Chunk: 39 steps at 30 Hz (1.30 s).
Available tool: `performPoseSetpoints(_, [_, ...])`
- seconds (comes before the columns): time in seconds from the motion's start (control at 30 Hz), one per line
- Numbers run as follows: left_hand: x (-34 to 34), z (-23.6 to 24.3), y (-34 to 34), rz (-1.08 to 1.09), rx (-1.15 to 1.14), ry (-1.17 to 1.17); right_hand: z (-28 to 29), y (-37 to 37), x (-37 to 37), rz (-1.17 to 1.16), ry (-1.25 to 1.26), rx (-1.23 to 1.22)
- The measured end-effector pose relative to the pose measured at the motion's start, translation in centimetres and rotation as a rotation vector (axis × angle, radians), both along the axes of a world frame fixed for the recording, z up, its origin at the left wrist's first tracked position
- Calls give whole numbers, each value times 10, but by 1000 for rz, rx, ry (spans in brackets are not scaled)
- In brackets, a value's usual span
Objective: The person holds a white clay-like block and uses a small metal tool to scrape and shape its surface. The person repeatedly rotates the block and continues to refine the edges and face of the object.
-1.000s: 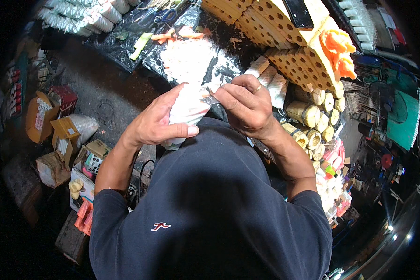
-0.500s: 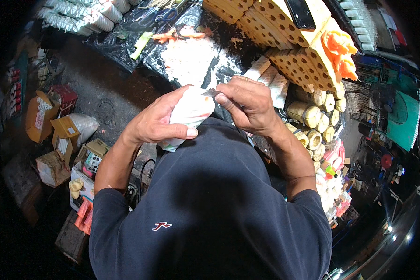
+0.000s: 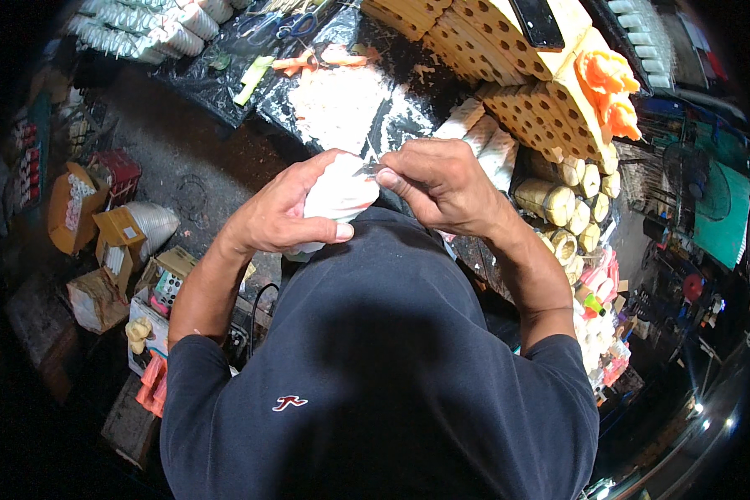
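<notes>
My left hand (image 3: 277, 208) grips a rounded white piece (image 3: 339, 198) above my lap, thumb along its near side and fingers round its far side. Strong light washes out its surface; faint reddish streaks show on it. From the right, my right hand (image 3: 442, 185) pinches a small metal blade (image 3: 368, 169) between thumb and fingers. The blade lies at the right edge of the white piece, and its handle is hidden in my fingers. Just beyond, bright white shavings (image 3: 333, 98) cover black plastic sheeting (image 3: 196, 87).
Scissors (image 3: 298, 27) and orange scraps (image 3: 342, 57) lie at the far side. Yellow blocks full of holes (image 3: 529, 108) are stacked at the right, a phone (image 3: 537, 23) on top. Beside my right arm are pale cylinders (image 3: 546, 202); cardboard boxes (image 3: 73, 208) stand at left.
My right hand has shifted slightly left and turned, so the blade is tilted differently at the white piece. My left hand still holds the piece, which has turned slightly.
</notes>
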<state>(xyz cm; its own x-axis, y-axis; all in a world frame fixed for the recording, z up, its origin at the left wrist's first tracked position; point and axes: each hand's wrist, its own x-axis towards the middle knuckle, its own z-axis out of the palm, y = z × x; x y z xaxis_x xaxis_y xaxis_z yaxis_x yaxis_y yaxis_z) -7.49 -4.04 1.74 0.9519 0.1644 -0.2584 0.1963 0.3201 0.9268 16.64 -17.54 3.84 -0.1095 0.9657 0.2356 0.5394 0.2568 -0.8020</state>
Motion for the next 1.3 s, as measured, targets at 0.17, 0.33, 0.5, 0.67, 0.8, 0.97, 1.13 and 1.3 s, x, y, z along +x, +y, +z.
performPoseSetpoints(0.17, [3,1,0,-8,139,-21,-12,-2,6,37,198,-105])
performPoseSetpoints(0.33, [4,-3,1,21,444,-72,-12,-12,5,-194,660,-515])
performPoseSetpoints(0.5, [6,-2,-7,87,716,-137,-11,-12,-9,-201,723,-474])
performPoseSetpoints(0.67, [5,0,-9,105,955,16,-12,-2,-19,-209,556,-330])
performPoseSetpoints(0.8, [5,-2,-13,171,1186,58,-27,1,-27,-328,614,-465])
performPoseSetpoints(0.97, [5,-7,-14,212,1334,40,-39,17,-16,-248,543,-501])
performPoseSetpoints(1.13, [4,-20,-17,232,1394,89,-45,25,-29,-202,-13,-182])
performPoseSetpoints(1.3, [13,-30,-28,330,1199,180,-62,21,-34,-260,37,53])
